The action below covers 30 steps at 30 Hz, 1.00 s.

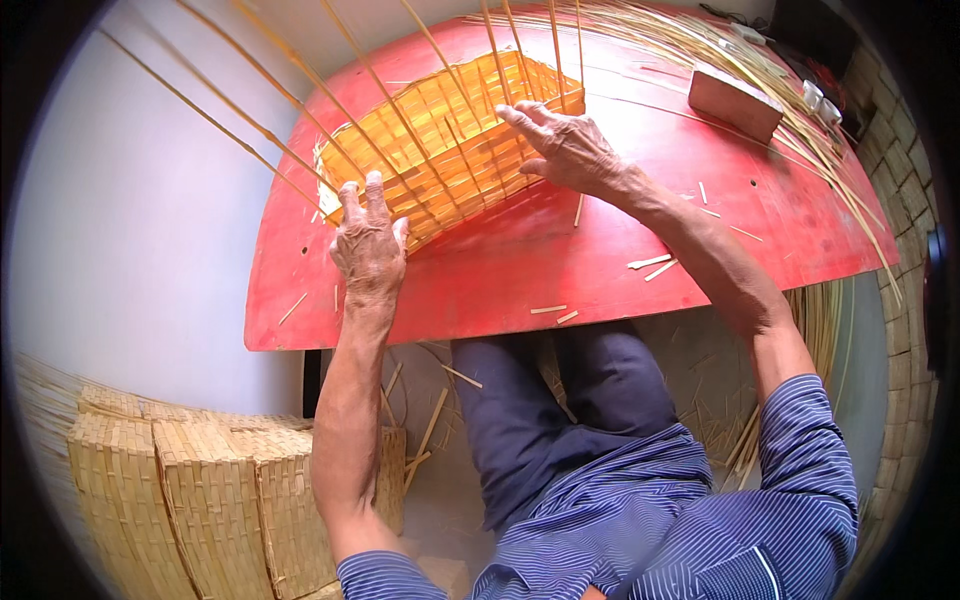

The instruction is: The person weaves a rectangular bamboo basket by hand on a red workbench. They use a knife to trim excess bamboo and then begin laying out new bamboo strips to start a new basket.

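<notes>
A half-woven bamboo basket (pixel 450 140) lies on its side on the red table (pixel 560 270), with long loose strips sticking up from its rim. My left hand (pixel 368 240) presses flat against the basket's near left corner, fingers together. On the basket's right side rests my right hand (pixel 568 148), fingers stretched onto the woven wall and the upright strips. Neither hand grips a separate tool.
A wooden block (pixel 735 100) sits at the table's far right beside a sheaf of long bamboo strips (pixel 800 120). Short offcuts (pixel 652 264) litter the tabletop. Finished woven baskets (pixel 200 490) are stacked on the floor at lower left. My legs are under the table.
</notes>
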Motion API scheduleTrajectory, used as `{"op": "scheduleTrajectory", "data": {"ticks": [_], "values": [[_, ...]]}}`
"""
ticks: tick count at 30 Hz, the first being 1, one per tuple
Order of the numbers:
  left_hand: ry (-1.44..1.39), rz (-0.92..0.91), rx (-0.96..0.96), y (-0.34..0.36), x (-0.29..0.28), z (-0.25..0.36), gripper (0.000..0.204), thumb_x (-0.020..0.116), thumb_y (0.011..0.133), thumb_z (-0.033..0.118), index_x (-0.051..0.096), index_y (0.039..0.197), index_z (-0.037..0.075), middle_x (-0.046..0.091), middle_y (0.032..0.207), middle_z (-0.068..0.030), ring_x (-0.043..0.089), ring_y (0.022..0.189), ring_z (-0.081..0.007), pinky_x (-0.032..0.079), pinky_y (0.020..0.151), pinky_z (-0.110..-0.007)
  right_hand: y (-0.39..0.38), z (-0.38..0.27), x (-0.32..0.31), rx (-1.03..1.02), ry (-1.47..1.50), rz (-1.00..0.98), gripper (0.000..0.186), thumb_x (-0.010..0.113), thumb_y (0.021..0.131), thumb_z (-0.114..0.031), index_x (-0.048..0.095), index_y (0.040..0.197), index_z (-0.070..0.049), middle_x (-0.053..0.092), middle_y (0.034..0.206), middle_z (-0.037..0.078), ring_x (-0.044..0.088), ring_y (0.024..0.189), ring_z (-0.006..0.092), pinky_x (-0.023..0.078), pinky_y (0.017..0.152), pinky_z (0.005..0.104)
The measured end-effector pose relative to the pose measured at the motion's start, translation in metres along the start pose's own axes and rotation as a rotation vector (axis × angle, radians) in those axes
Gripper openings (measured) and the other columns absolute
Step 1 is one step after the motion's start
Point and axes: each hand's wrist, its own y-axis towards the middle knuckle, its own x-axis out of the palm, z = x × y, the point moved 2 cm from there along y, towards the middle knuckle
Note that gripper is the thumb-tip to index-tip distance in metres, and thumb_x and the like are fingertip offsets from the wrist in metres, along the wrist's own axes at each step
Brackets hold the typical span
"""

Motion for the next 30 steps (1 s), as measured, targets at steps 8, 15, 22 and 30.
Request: {"op": "scheduleTrajectory", "data": {"ticks": [8,15,22,30], "values": [[0.081,0.035,0.135,0.005,0.042,-0.007,0.081,0.084,0.073,0.027,0.036,0.137,0.011,0.046,0.114,-0.0192,0.068,0.071,-0.0344,0.056,0.054,-0.043,0.019,0.002,0.028,-0.138,-0.224,0.048,0.079,0.081,0.074,-0.02,0.042,0.142,-0.01,0.056,0.107,0.019,0.067,0.078,0.0326,0.057,0.063,0.0426],[0.295,-0.061,-0.039,0.049,0.075,-0.007,0.055,0.074,0.083,0.014,0.034,0.121,0.011,0.044,0.1,-0.0152,0.068,0.065,-0.0342,0.057,0.051,-0.044,0.045,0.014,0.061,-0.117,-0.489,0.149,0.053,0.065,0.083,-0.014,0.05,0.133,-0.003,0.059,0.084,0.016,0.066,0.059,0.0222,0.052,0.044,0.0339],[0.401,-0.057,-0.079,0.081,0.109,-0.012,0.055,0.074,0.08,0.01,0.037,0.12,0.003,0.047,0.099,-0.015,0.071,0.07,-0.0285,0.06,0.058,-0.039,0.077,0.022,0.089,-0.043,-0.437,0.093,0.051,0.063,0.086,-0.015,0.05,0.134,-0.001,0.059,0.092,0.02,0.068,0.069,0.0267,0.055,0.051,0.0393],[0.444,-0.008,-0.063,0.074,0.109,-0.011,0.045,0.068,0.082,0.004,0.04,0.116,0.003,0.046,0.096,-0.0132,0.069,0.064,-0.0227,0.06,0.054,-0.034,0.004,0.017,0.026,-0.04,-0.106,0.171,0.047,0.063,0.088,-0.016,0.049,0.129,0.002,0.061,0.109,0.026,0.069,0.081,0.0348,0.058,0.067,0.0438]]}}
